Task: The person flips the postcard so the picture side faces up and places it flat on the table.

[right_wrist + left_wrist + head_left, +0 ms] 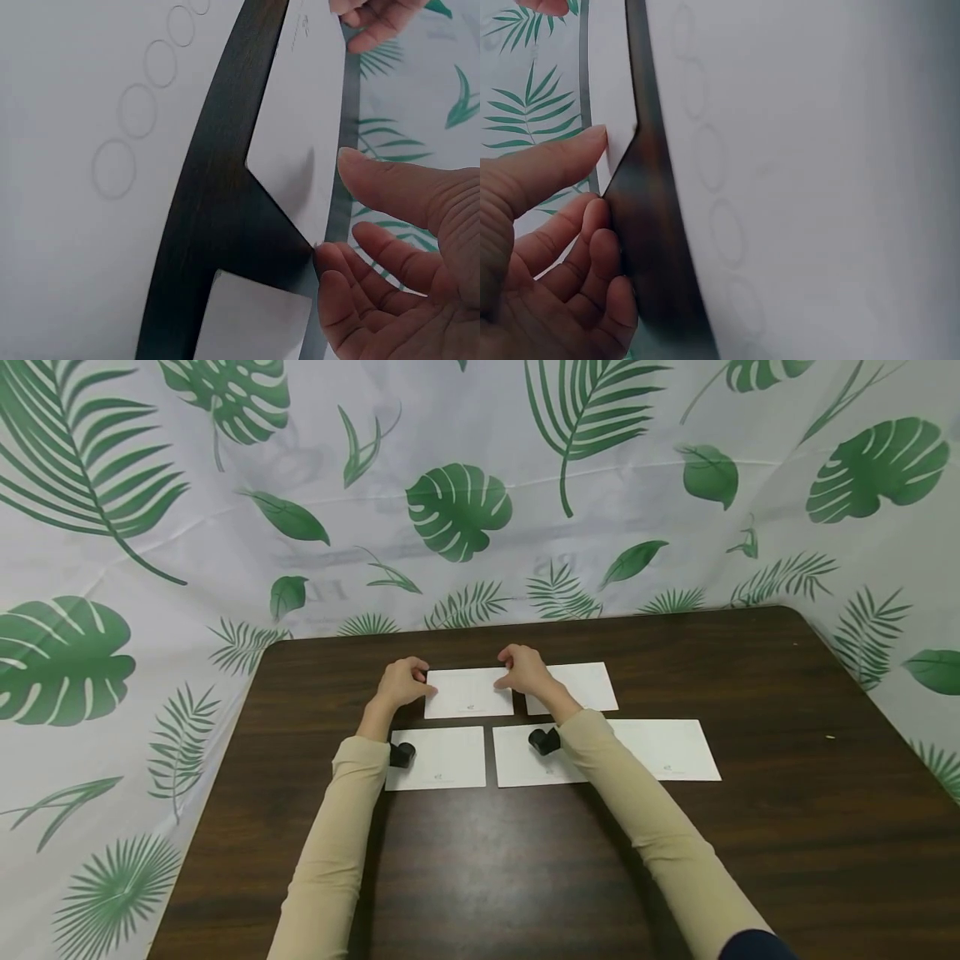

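Both hands are at a blank-looking white paper card (467,695) in the back row on the dark table. My left hand (403,682) pinches its left end, the thumb (585,150) on its face and the curled fingers by its corner. At the other end my right hand (527,672) holds the card between thumb (375,180) and fingers. Another white card (588,685) lies just right of it, partly behind the right wrist. Nearer, a front-row card (442,760) lies below the left hand; a row of faint printed ovals fills the near card in both wrist views.
More white cards (667,750) lie at the front right, partly under the right forearm. The dark wooden table (495,868) ends at the back against a leaf-print curtain (465,568). A tiny pale scrap (830,737) lies at the right.
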A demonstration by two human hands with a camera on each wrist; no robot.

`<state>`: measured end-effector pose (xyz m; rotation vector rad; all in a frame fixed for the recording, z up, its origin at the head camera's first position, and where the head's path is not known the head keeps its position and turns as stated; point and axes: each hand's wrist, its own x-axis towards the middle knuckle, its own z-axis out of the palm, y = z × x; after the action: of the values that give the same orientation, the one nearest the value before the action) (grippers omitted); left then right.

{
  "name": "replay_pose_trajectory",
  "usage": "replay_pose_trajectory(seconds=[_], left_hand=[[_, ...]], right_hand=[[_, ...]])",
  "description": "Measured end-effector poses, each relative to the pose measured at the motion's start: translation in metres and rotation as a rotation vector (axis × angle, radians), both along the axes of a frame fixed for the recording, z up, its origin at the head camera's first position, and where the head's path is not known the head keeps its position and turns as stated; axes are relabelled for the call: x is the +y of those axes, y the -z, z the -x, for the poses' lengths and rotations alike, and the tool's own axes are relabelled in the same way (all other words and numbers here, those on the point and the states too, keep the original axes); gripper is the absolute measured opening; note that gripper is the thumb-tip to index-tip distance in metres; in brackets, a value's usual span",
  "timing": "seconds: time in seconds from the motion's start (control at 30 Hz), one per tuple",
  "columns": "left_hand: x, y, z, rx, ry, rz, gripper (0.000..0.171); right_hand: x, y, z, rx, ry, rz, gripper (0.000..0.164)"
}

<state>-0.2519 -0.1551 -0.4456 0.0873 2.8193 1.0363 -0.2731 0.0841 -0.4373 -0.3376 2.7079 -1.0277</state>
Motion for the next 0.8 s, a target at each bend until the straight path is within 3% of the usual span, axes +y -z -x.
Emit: replay_pose_trajectory(seconds=[0.27, 0.47, 0.8], left_hand=[[-0.001, 0.001, 0.001, -0.012, -0.005, -0.026, 0.038], [0.0, 0.002, 0.001, -0.034, -0.009, -0.017, 0.04], [0.002, 0.001, 0.0, -0.057, -0.035, -0.025, 0.042]], right_hand=[[-0.003, 0.002, 0.006, -0.046, 0.011, -0.032, 0.054], [-0.002, 0.001, 0.008, -0.043, 0.011, -0.105, 0.047], [-0.003, 0.001, 0.011, -0.023, -0.002, -0.116, 0.042]])
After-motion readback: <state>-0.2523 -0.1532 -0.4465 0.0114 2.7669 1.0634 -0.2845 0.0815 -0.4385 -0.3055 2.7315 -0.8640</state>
